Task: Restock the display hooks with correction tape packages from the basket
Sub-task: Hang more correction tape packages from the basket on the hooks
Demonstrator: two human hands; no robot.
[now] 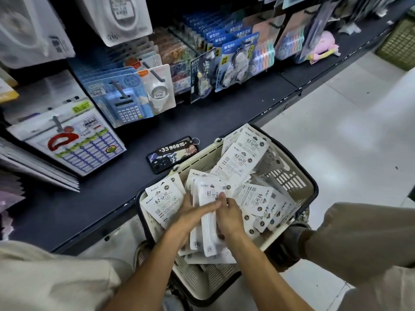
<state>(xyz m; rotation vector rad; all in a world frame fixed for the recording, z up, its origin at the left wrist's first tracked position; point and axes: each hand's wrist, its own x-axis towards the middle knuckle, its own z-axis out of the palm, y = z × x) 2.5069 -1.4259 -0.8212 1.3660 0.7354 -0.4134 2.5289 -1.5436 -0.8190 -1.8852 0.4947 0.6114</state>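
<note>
A cream plastic basket (pixel 292 182) with a black rim sits on the floor against the shelf, holding several white correction tape packages (pixel 241 158). Both my hands are inside it. My left hand (pixel 193 215) and my right hand (pixel 228 215) grip a small stack of white packages (pixel 207 225) from either side, the left fingers lying across its front. Display hooks (pixel 155 74) carrying hung goods stick out above the dark shelf; a white correction tape pack (pixel 158 90) hangs on one.
A phone (pixel 171 153) lies on the dark shelf ledge (pixel 112 198) just behind the basket. Calculator packs (pixel 125 102), label sheets (pixel 83 142) and blue tape packs (pixel 235 61) hang above. My knees flank the basket; grey floor (pixel 336 142) spreads to the right.
</note>
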